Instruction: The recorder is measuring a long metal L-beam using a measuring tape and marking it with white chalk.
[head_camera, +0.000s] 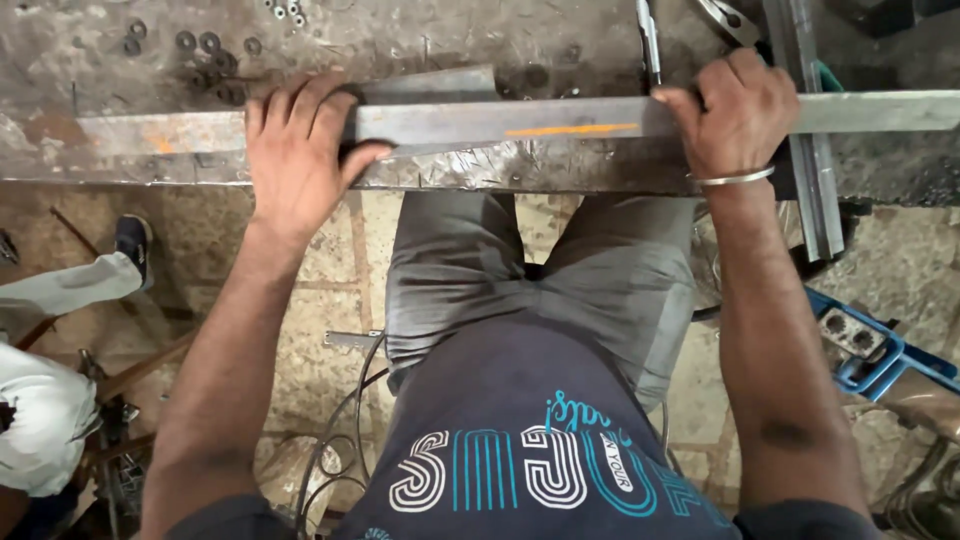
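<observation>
A long grey steel bar (500, 122) with an orange chalk stripe lies across the near edge of a scarred metal workbench (400, 40). My left hand (297, 150) is wrapped over the bar at its left part, thumb under it. Further right, my right hand (738, 112), with a thin metal bangle at the wrist, grips the same bar. A shorter grey plate (430, 84) lies just behind the bar between my hands.
Washers and nuts (205, 60) are scattered on the bench at the back left. A steel channel (805, 140) runs away at the right. Another person's leg and shoe (100, 270) are at the left. Cables (335, 450) and a blue frame (880, 350) lie on the tiled floor.
</observation>
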